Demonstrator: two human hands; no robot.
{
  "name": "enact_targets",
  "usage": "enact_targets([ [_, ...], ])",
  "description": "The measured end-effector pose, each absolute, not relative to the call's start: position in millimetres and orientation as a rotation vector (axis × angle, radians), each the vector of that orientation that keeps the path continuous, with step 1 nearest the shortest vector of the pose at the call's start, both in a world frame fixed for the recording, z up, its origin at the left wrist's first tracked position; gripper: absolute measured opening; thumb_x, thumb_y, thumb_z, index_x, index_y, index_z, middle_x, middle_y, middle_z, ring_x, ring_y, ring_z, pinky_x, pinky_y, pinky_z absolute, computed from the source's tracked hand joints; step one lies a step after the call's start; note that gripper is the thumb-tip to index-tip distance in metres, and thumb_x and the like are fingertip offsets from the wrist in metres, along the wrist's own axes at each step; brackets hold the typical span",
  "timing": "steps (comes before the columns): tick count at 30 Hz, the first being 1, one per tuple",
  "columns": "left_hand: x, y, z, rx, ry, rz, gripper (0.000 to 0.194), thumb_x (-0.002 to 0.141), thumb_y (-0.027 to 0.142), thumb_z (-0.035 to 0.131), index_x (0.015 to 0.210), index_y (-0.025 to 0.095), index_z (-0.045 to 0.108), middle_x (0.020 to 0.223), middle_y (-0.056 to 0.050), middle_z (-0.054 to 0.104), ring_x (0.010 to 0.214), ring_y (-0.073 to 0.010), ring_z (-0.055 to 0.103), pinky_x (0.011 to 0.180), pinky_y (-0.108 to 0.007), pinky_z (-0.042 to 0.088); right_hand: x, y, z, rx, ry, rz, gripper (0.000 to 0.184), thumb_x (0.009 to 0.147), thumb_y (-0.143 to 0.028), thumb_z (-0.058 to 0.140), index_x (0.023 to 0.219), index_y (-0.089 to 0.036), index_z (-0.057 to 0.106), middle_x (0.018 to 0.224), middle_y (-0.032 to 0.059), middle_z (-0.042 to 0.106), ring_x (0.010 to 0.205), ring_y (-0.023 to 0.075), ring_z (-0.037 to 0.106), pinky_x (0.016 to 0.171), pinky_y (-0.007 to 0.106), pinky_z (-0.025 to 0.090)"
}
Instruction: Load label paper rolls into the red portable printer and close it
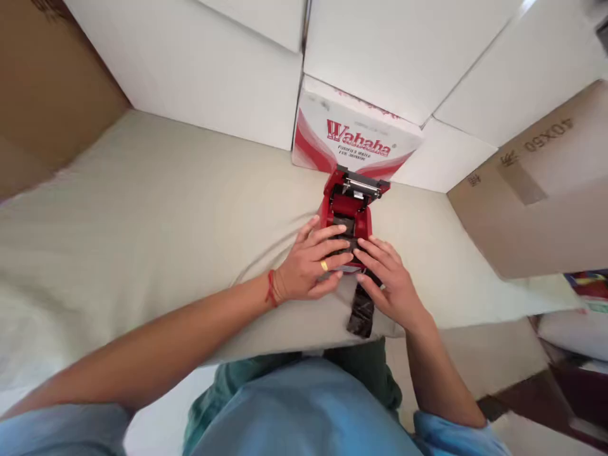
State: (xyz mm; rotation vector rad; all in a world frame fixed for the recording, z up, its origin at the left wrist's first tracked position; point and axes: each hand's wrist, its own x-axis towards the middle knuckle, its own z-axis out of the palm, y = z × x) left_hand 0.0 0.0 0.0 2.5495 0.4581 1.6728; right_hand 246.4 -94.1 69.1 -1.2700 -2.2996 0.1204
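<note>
A red machine that looks like a small label printer (367, 221) stands on the cloth-covered surface, its dark-edged lid (361, 183) raised. Black film (346, 226) lies inside it, and a crinkled black strip (361, 313) hangs out of the front towards me. My left hand (311, 263), with a gold ring and a red string bracelet, rests over the left side with fingers stretched across the black film. On the right side, my right hand (387, 278) lies with its fingers extended over the front opening, close to the left fingertips. The hands hide much of the inside.
A white and red Wahaha carton (351, 142) stands right behind the machine, among stacked white boxes (228, 69). Brown cardboard boxes flank the surface at left (52, 101) and right (536, 190). A thin cable (259, 258) runs left from the machine.
</note>
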Motion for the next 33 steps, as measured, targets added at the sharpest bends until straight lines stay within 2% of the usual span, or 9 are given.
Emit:
enact_targets([
  [4, 0.9, -1.8, -1.6, 2.531, 0.447, 1.674, 0.039, 0.097, 0.021, 0.07, 0.135, 0.026, 0.074, 0.13, -0.004, 0.09, 0.152, -0.0278, 0.073, 0.152, -0.058, 0.022, 259.4, -77.3, 82.7, -1.288, -2.01, 0.134, 0.047, 0.118, -0.038, 0.063, 0.165, -0.038, 0.066, 0.168, 0.0084, 0.071, 0.16, 0.0292, 0.064, 0.134, 0.058, 0.052],
  [7, 0.3, -1.8, -0.9, 2.523, 0.45, 1.678, 0.042, 0.095, 0.018, 0.07, 0.136, 0.027, 0.075, 0.13, -0.003, 0.091, 0.149, -0.0286, 0.075, 0.152, -0.061, 0.023, 268.3, -37.1, 91.5, -1.358, -1.684, 0.141, 0.05, 0.119, -0.054, 0.058, 0.165, -0.037, 0.067, 0.17, 0.0084, 0.069, 0.162, 0.0306, 0.063, 0.136, 0.059, 0.051],
  [10, -1.6, -0.9, 1.3, 2.55, 0.455, 1.634, 0.046, 0.094, 0.019, 0.07, 0.138, 0.03, 0.075, 0.132, -0.002, 0.091, 0.145, -0.0288, 0.078, 0.148, -0.063, 0.031, 269.2, 14.5, 97.5, -1.364, -1.538, 0.271, 0.069, 0.113, -0.076, 0.056, 0.167, -0.033, 0.063, 0.175, 0.0105, 0.064, 0.165, 0.0313, 0.059, 0.138, 0.06, 0.047],
  [14, -3.3, 0.5, 5.3, 2.581, 0.444, 1.65, 0.039, 0.097, 0.019, 0.071, 0.135, 0.026, 0.076, 0.129, -0.004, 0.091, 0.139, -0.0265, 0.08, 0.14, -0.054, 0.044, 253.9, 48.3, 105.1, -1.294, -1.567, 0.417, 0.07, 0.11, -0.084, 0.054, 0.144, -0.029, 0.081, 0.151, 0.01, 0.081, 0.148, 0.0295, 0.073, 0.132, 0.056, 0.054],
  [16, -3.1, 1.2, 6.9, 2.59, 0.442, 1.66, 0.039, 0.097, 0.018, 0.071, 0.135, 0.024, 0.075, 0.129, -0.005, 0.091, 0.133, -0.0247, 0.082, 0.135, -0.051, 0.048, 244.7, 40.8, 109.7, -1.28, -1.617, 0.383, 0.065, 0.111, -0.081, 0.054, 0.121, -0.028, 0.089, 0.133, 0.0084, 0.088, 0.133, 0.0283, 0.081, 0.123, 0.052, 0.061],
  [18, -2.5, 1.3, 7.5, 2.593, 0.436, 1.653, 0.042, 0.098, 0.017, 0.07, 0.138, 0.026, 0.074, 0.13, -0.005, 0.091, 0.129, -0.0235, 0.083, 0.131, -0.049, 0.052, 238.3, 21.4, 112.1, -1.306, -1.639, 0.317, 0.06, 0.114, -0.076, 0.055, 0.115, -0.028, 0.09, 0.126, 0.0074, 0.09, 0.126, 0.0273, 0.083, 0.118, 0.049, 0.064],
  [24, -1.8, -2.6, 1.2, 2.588, 0.516, 1.698, 0.044, 0.101, 0.022, 0.069, 0.144, 0.03, 0.075, 0.145, -0.005, 0.086, 0.146, -0.026, 0.074, 0.131, -0.05, 0.052, 239.4, -45.3, 82.7, -1.284, -1.811, 0.197, 0.039, 0.121, -0.045, 0.057, 0.15, -0.032, 0.078, 0.143, 0.0071, 0.086, 0.137, 0.0251, 0.08, 0.13, 0.051, 0.058],
  [29, -8.5, 3.0, -3.7, 2.43, 0.686, 1.609, 0.064, 0.107, 0.033, 0.064, 0.171, 0.035, 0.055, 0.17, -0.008, 0.069, 0.169, -0.0304, 0.056, 0.146, -0.058, 0.033, 237.2, -62.9, 45.7, -1.249, -1.843, 0.061, 0.039, 0.117, -0.026, 0.059, 0.151, -0.036, 0.077, 0.144, 0.0042, 0.086, 0.141, 0.0231, 0.079, 0.133, 0.051, 0.056],
  [33, -15.1, 12.7, -0.3, 2.272, 0.725, 1.407, 0.052, 0.117, 0.035, 0.049, 0.167, 0.032, 0.059, 0.17, -0.008, 0.07, 0.168, -0.0278, 0.057, 0.148, -0.057, 0.026, 228.2, -59.2, 38.7, -1.231, -1.732, 0.019, 0.036, 0.117, -0.024, 0.057, 0.143, -0.035, 0.08, 0.132, 0.0034, 0.09, 0.132, 0.0236, 0.083, 0.127, 0.053, 0.062],
])
